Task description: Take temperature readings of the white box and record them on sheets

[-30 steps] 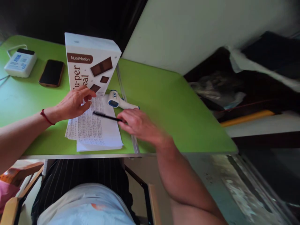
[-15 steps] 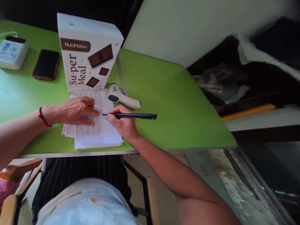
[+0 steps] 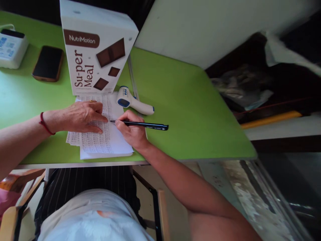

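Observation:
Sheets of paper (image 3: 100, 144) covered in dense handwritten lines lie stacked on the green table. My left hand (image 3: 81, 117) rests on the upper sheet, fingers stretched out, the index finger pointing close to the pen's tip. In my right hand (image 3: 131, 130) is a black pen (image 3: 152, 126), pinched near its tip, which meets the paper by the written lines; its long end sticks out to the right. Just beyond my right hand lies a white and blue infrared thermometer (image 3: 135, 102).
A white NutriMotion box (image 3: 92, 63) stands upright at the papers' far edge. Farther left are a dark phone (image 3: 48, 63) and a white device (image 3: 12, 48) with a cable. The green table (image 3: 195, 113) stretches right, and a wall rises behind it.
The view has shifted slightly, so the box and table objects appear a little higher and larger. Both hands keep nearly the same place on the paper; the pen has rolled or tilted slightly.

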A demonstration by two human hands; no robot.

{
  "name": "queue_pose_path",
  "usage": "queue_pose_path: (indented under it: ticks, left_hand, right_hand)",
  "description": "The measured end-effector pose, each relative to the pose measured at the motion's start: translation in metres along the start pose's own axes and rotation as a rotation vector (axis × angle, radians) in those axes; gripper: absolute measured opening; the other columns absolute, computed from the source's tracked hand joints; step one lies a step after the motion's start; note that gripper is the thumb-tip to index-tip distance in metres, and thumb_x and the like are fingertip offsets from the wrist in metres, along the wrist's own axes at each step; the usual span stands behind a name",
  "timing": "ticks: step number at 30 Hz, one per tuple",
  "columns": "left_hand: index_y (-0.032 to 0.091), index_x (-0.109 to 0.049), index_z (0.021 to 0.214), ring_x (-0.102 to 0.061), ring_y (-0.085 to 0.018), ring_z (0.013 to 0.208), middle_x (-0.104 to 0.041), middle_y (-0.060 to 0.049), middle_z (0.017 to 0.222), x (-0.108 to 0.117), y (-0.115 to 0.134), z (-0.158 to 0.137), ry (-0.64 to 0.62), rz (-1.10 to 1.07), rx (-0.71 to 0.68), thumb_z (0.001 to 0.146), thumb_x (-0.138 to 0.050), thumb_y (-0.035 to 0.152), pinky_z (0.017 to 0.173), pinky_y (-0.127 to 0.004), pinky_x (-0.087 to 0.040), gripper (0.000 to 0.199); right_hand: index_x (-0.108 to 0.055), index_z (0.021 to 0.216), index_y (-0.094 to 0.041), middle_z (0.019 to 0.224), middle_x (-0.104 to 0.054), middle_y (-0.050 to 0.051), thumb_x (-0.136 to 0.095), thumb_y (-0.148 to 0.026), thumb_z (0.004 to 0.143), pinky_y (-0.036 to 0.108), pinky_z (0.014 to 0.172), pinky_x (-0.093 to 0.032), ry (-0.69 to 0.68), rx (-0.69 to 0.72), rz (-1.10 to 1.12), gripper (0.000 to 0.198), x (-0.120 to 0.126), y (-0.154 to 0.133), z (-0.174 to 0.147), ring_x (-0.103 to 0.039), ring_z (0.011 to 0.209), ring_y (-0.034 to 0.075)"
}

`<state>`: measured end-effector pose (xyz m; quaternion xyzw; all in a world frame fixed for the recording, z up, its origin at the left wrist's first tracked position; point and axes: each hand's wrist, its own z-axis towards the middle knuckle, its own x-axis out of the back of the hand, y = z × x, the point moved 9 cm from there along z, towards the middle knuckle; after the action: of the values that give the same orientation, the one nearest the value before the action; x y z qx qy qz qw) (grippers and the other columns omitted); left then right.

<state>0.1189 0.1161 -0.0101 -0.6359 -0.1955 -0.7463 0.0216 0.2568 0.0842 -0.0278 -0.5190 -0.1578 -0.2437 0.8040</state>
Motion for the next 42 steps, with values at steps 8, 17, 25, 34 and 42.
queue_pose_path:
  ticks: [8, 17, 25, 34, 42]
  left_hand:
    - [0.024, -0.077, 0.123, -0.063, -0.021, 0.085, -0.067, -0.01, 0.103, -0.0011, -0.0006, 0.0001, -0.023, -0.01, 0.033, 0.094, -0.07, 0.039, 0.073, -0.029, -0.043, 0.033]
    - [0.023, -0.078, 0.123, -0.064, -0.021, 0.086, -0.067, -0.01, 0.104, -0.0017, -0.0007, 0.0003, -0.013, -0.005, 0.007, 0.094, -0.07, 0.037, 0.073, -0.03, -0.043, 0.032]
    - [0.025, -0.079, 0.12, -0.063, -0.019, 0.085, -0.068, -0.009, 0.103, -0.0016, -0.0009, 0.0011, -0.036, 0.006, 0.028, 0.094, -0.07, 0.037, 0.073, -0.029, -0.043, 0.03]
    - [0.022, -0.078, 0.122, -0.063, -0.02, 0.084, -0.068, -0.01, 0.104, -0.0002, 0.0012, -0.0001, -0.018, 0.004, 0.004, 0.094, -0.071, 0.035, 0.072, -0.03, -0.043, 0.031]
    - [0.023, -0.079, 0.117, -0.062, -0.019, 0.081, -0.067, -0.009, 0.097, 0.0006, 0.0036, 0.0011, -0.005, 0.032, -0.022, 0.094, -0.071, 0.034, 0.07, -0.029, -0.042, 0.027]
  right_hand:
    - [-0.051, 0.069, -0.025, 0.06, -0.053, -0.005, -0.058, -0.032, 0.087, 0.029, 0.058, -0.042, -0.011, 0.011, -0.026, 0.02, -0.0017, -0.0013, -0.0004, -0.046, 0.057, 0.013]
    - [-0.049, 0.068, -0.025, 0.058, -0.052, -0.005, -0.06, -0.032, 0.086, 0.028, 0.056, -0.041, -0.014, 0.025, 0.023, 0.022, -0.0016, -0.0025, 0.0005, -0.043, 0.054, 0.012]
    - [-0.048, 0.069, -0.026, 0.057, -0.051, -0.005, -0.058, -0.031, 0.086, 0.029, 0.057, -0.043, 0.031, 0.007, 0.021, 0.02, 0.0015, -0.0006, 0.0002, -0.045, 0.055, 0.014]
    - [-0.049, 0.067, -0.026, 0.057, -0.051, -0.005, -0.058, -0.035, 0.086, 0.028, 0.056, -0.041, 0.012, 0.019, -0.019, 0.023, 0.0001, -0.0008, 0.0002, -0.043, 0.055, 0.013]
    - [-0.048, 0.069, -0.026, 0.057, -0.051, -0.005, -0.059, -0.036, 0.088, 0.029, 0.056, -0.043, 0.029, -0.006, 0.021, 0.024, 0.0019, 0.0016, -0.0003, -0.045, 0.055, 0.014]
